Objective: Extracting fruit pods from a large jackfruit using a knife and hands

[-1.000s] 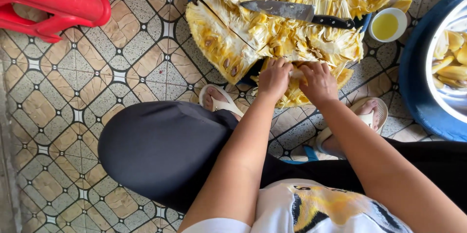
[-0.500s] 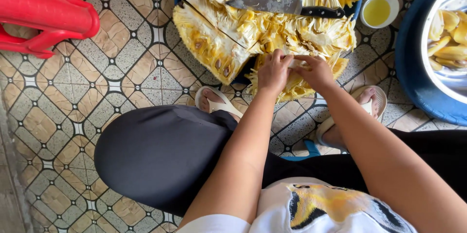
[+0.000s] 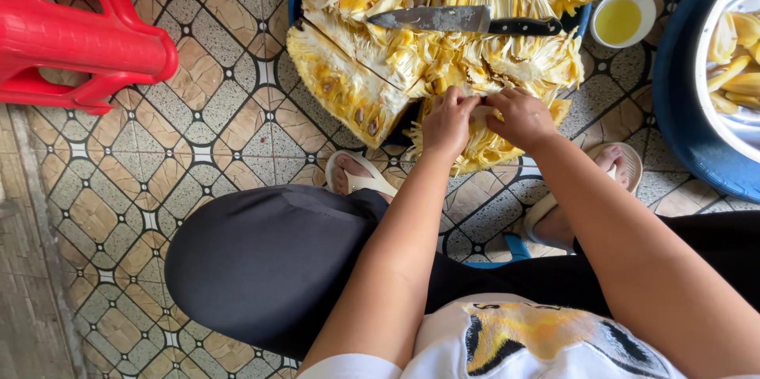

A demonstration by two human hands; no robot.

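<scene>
On a patterned tile floor (image 3: 237,110), the view has edged closer w/ both hands now higher on the cut jackfruit (image 3: 443,62): left hand (image 3: 448,120) & right hand (image 3: 518,116) pinch a pale pod at its near edge, suggesting extraction underway. Knife (image 3: 467,21) rests on top.

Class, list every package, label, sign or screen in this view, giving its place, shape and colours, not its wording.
No packages, labels, signs or screens show.
Nearest thing: a printed picture on the white shirt, bottom edge, irregular shape, yellow, black and white.
</scene>
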